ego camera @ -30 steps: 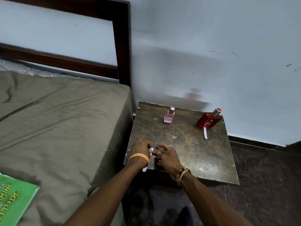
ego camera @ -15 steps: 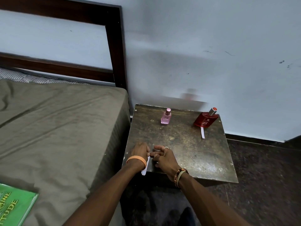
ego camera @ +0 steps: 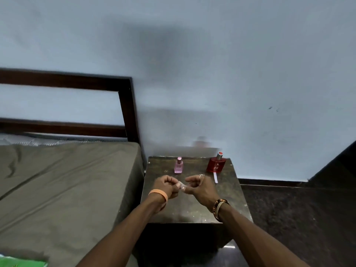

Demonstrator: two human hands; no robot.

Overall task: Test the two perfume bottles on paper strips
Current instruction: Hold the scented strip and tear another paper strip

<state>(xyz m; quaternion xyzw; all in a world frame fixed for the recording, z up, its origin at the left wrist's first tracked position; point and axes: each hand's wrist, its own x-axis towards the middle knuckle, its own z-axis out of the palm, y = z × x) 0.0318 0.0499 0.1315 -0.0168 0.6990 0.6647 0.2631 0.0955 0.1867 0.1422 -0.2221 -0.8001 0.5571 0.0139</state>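
A small pink perfume bottle (ego camera: pixel 178 166) stands at the back of the dark bedside table (ego camera: pixel 227 201). A red perfume bottle (ego camera: pixel 216 164) stands at the back right, with a white paper strip (ego camera: pixel 215 177) lying just in front of it. Above the table's middle, my left hand (ego camera: pixel 164 186) and my right hand (ego camera: pixel 200 186) are raised with fingers curled and meet over a second paper strip (ego camera: pixel 181 185), pinching it between them. Most of that strip is hidden by my fingers.
A bed with an olive sheet (ego camera: pixel 63 185) and a dark wooden headboard (ego camera: pixel 127 105) stands left of the table. A green book (ego camera: pixel 21 263) lies at the bed's near corner. A pale wall is behind; dark floor (ego camera: pixel 298 218) lies to the right.
Both hands have lifted from the table's front left edge to above its middle, taking the paper strip up with them. The camera has tilted upward.
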